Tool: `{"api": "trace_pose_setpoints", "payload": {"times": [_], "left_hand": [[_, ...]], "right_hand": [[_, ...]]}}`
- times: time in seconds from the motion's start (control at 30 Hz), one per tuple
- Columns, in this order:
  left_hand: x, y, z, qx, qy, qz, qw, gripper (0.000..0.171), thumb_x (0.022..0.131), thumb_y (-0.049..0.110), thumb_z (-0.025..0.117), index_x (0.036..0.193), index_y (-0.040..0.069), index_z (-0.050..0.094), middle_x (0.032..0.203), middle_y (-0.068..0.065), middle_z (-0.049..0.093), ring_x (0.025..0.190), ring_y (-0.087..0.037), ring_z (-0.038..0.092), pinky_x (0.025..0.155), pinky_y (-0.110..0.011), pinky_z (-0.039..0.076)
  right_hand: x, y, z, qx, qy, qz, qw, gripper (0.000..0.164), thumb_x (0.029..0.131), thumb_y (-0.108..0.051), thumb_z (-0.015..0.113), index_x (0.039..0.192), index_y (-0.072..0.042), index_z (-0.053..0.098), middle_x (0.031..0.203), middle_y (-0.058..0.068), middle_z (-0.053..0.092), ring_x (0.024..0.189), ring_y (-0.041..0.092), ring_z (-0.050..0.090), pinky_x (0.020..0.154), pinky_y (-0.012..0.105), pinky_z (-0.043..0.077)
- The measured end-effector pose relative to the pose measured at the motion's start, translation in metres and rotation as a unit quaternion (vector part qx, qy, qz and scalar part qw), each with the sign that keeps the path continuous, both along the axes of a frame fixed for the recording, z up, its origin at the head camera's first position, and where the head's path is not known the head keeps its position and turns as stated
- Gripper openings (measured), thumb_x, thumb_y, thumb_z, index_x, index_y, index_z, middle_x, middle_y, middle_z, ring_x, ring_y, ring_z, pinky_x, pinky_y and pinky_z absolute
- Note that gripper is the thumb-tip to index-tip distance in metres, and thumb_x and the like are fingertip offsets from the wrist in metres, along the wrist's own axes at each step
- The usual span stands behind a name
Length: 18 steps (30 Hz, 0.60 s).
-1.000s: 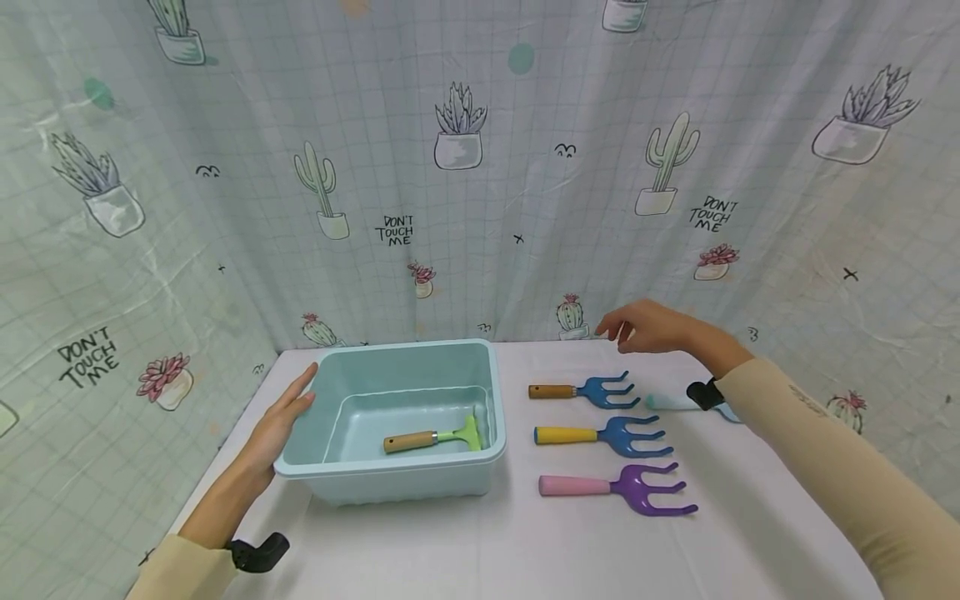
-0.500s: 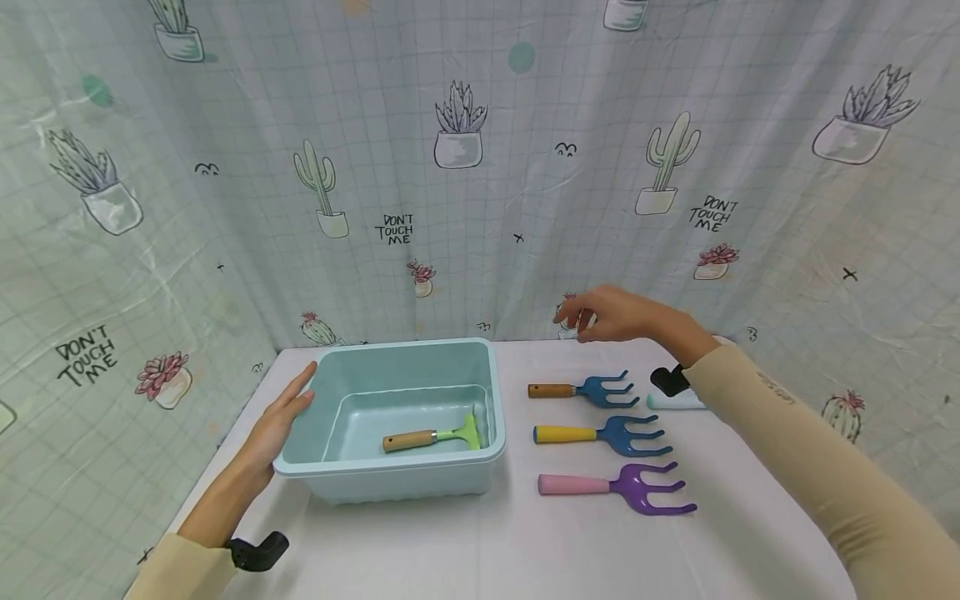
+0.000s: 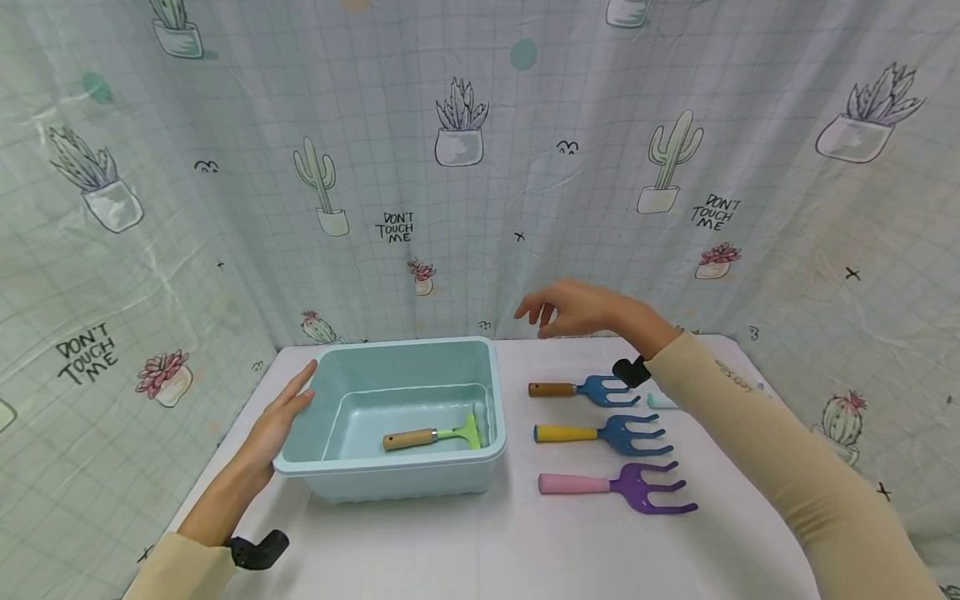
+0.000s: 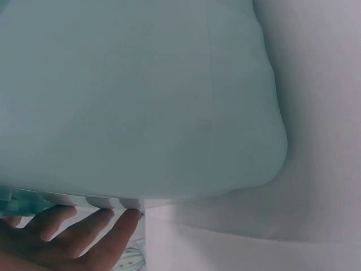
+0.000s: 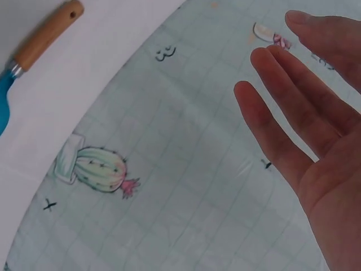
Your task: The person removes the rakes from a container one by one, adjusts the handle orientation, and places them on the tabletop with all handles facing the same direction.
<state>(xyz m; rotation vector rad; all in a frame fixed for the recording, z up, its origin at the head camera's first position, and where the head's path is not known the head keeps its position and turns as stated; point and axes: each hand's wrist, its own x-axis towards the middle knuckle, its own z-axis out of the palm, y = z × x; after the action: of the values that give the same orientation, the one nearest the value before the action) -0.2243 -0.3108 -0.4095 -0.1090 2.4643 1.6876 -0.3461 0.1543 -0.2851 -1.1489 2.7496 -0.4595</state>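
My left hand (image 3: 273,425) rests on the left wall of a pale blue plastic bin (image 3: 390,468), fingers straight. In the left wrist view its fingertips touch the bin's side just by the rim. Inside the bin lies a small garden tool (image 3: 431,436) with a wooden handle and a light green head. My right hand (image 3: 573,308) hovers in the air at the table's back edge, fingers loosely bent and holding nothing. Nearest to it is a blue hand rake (image 3: 555,390) with a brown wooden handle; the right wrist view shows that handle (image 5: 49,34) too.
A blue hand rake with a yellow handle (image 3: 566,433) and a purple one with a pink handle (image 3: 576,484) lie in a column right of the bin. A pale teal handle (image 3: 662,401) is mostly hidden under the right sleeve. A cactus-print curtain (image 3: 517,192) surrounds the white table (image 3: 450,550).
My right hand has moved left through the air along the back of the table, towards the bin. The left hand, bin and tools have stayed in place.
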Motion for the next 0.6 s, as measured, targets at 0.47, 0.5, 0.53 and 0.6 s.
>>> {"api": "trace_pose_setpoints", "payload": {"times": [0.47, 0.5, 0.53, 0.6], "left_hand": [[0.0, 0.001, 0.001, -0.002, -0.003, 0.004, 1.0, 0.061, 0.112, 0.047, 0.03, 0.165, 0.042, 0.001, 0.175, 0.003, -0.011, 0.162, -0.041, -0.009, 0.119, -0.079, 0.006], [-0.001, 0.001, 0.001, -0.001, -0.004, 0.004, 1.0, 0.06, 0.112, 0.046, 0.03, 0.165, 0.042, 0.001, 0.175, 0.002, -0.011, 0.162, -0.041, -0.009, 0.119, -0.079, 0.007], [-0.001, 0.001, 0.001, -0.001, -0.006, 0.005, 1.0, 0.06, 0.112, 0.046, 0.029, 0.165, 0.043, 0.001, 0.175, 0.003, -0.011, 0.162, -0.041, -0.009, 0.12, -0.079, 0.006], [-0.002, 0.001, 0.001, -0.002, -0.008, 0.006, 1.0, 0.06, 0.112, 0.045, 0.029, 0.165, 0.043, 0.001, 0.175, 0.003, -0.011, 0.162, -0.041, -0.009, 0.12, -0.078, 0.007]], "right_hand": [[0.002, -0.055, 0.006, 0.007, -0.01, 0.051, 0.999, 0.039, 0.094, -0.019, 0.073, 0.133, -0.019, 0.069, 0.117, 0.004, 0.075, 0.108, 0.02, 0.072, 0.086, 0.034, 0.062], [0.002, -0.058, 0.006, 0.007, -0.013, 0.055, 0.998, 0.039, 0.094, -0.018, 0.073, 0.133, -0.019, 0.069, 0.117, 0.005, 0.075, 0.108, 0.02, 0.072, 0.086, 0.034, 0.062], [0.002, -0.062, 0.006, 0.008, -0.015, 0.06, 0.998, 0.04, 0.094, -0.018, 0.073, 0.134, -0.018, 0.069, 0.118, 0.005, 0.075, 0.109, 0.02, 0.072, 0.087, 0.034, 0.062], [0.001, -0.07, 0.005, 0.012, -0.017, 0.07, 0.997, 0.04, 0.094, -0.017, 0.073, 0.134, -0.018, 0.069, 0.12, 0.007, 0.075, 0.109, 0.02, 0.072, 0.088, 0.034, 0.061]]}}
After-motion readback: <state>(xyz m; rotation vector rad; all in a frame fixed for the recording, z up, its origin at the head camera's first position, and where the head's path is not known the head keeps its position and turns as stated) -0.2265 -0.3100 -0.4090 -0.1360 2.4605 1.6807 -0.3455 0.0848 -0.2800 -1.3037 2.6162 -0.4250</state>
